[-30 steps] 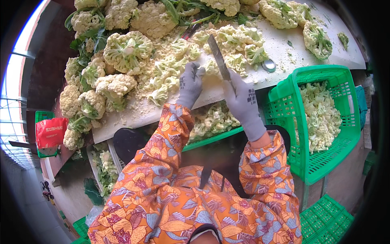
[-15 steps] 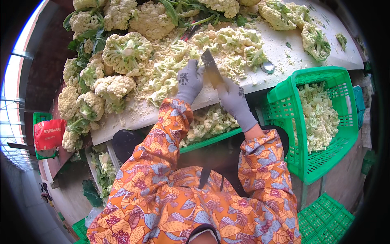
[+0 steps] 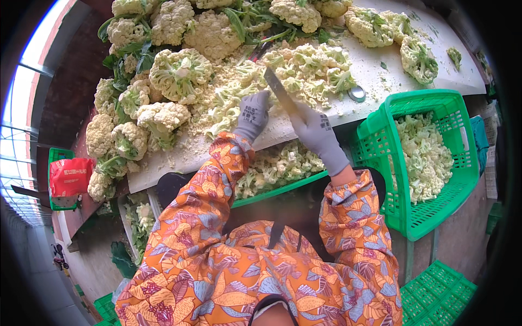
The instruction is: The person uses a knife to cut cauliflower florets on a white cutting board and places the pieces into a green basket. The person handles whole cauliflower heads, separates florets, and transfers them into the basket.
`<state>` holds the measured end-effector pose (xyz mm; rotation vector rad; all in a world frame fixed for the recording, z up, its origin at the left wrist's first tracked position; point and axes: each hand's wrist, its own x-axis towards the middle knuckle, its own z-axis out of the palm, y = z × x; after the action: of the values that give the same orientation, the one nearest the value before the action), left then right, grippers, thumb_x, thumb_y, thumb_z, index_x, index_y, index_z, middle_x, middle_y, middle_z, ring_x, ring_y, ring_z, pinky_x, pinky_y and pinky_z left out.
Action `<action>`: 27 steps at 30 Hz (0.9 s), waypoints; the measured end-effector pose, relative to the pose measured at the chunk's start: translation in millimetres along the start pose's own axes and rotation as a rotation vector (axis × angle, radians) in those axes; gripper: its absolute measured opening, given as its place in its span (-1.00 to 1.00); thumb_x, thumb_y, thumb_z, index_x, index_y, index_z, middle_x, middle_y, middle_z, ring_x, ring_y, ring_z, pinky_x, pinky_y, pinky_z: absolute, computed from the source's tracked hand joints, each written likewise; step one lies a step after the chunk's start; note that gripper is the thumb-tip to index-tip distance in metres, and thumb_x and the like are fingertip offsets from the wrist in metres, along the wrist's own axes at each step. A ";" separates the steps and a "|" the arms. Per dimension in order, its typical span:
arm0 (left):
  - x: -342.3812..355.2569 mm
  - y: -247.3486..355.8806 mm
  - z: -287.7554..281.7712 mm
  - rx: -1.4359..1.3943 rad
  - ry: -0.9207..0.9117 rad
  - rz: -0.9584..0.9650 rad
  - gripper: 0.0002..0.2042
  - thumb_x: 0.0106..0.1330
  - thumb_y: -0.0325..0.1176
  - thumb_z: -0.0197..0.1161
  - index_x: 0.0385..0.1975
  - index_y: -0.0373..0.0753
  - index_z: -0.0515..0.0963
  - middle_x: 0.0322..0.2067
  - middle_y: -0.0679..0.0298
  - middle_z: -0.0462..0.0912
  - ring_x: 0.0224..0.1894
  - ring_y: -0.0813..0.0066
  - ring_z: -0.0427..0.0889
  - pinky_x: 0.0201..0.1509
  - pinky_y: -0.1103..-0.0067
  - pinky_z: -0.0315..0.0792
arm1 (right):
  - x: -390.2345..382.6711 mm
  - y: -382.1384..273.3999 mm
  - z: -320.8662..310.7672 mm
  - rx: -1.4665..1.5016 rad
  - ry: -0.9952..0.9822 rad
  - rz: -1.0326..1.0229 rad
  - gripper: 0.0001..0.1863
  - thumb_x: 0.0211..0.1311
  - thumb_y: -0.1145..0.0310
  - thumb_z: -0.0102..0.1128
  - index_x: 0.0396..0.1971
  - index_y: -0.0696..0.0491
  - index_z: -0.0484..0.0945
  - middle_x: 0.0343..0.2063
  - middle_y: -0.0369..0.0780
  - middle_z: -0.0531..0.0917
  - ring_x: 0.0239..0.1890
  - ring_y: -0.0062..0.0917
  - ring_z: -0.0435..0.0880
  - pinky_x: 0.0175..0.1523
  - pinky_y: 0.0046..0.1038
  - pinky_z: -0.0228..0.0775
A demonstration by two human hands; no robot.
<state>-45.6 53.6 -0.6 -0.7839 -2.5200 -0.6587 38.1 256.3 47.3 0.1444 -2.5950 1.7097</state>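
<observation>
My right hand, in a grey glove, grips a knife by its handle. Its blade slants up and to the left over cut cauliflower florets. Just left of the blade is my left hand, also gloved, its fingers curled closed at the edge of the florets; whatever they hold is hidden. Whole cauliflower heads are piled to the left and behind the florets on a white board. Below my hands, a green crate contains more florets, partly covered by my sleeves.
To the right, a tilted green basket holds florets. A round metal lid-like disc rests near the board's front edge. Several cauliflower heads lie at the back right. A red bag sits at far left; green crates stand at lower right.
My left hand has drawn slightly back toward me, its fingers more curled. The knife blade has turned and now shows narrower. The whole view has shifted a little.
</observation>
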 end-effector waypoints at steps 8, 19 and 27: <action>-2.0 7.9 -19.0 0.186 -0.082 -0.100 -0.72 0.28 -0.27 0.28 -0.04 -0.14 0.51 -0.10 0.14 0.64 -0.01 0.15 0.57 0.12 0.25 0.31 | 3.7 -3.0 -15.9 -0.037 0.122 0.243 -0.74 0.33 0.20 -0.01 -0.23 0.08 0.51 -0.41 0.01 0.68 -0.29 -0.02 0.69 -0.15 -0.02 0.48; 80.4 1.2 26.7 0.129 0.286 -0.066 -0.74 0.21 -0.54 0.14 -0.18 -0.03 0.63 -0.07 0.33 0.67 0.06 0.34 0.50 0.29 0.33 0.13 | -18.1 -0.1 -26.0 -0.492 0.122 0.156 -0.75 0.35 0.21 0.01 -0.19 0.10 0.47 -0.48 0.04 0.67 -0.36 -0.03 0.71 -0.23 -0.04 0.54; 165.2 -34.1 31.9 0.436 -0.456 -0.461 -0.49 0.27 -0.05 0.25 0.21 -0.03 0.40 0.01 0.16 0.64 0.12 0.13 0.59 0.24 0.22 0.36 | 3.2 -7.0 -20.0 -0.401 0.086 0.115 -0.77 0.31 0.24 0.04 -0.19 0.06 0.51 -0.47 0.01 0.68 -0.31 -0.05 0.70 -0.18 -0.04 0.51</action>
<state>-198.7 114.2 48.0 -0.2047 -3.1370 -0.0340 35.1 271.7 61.8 -0.0892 -2.8595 1.1543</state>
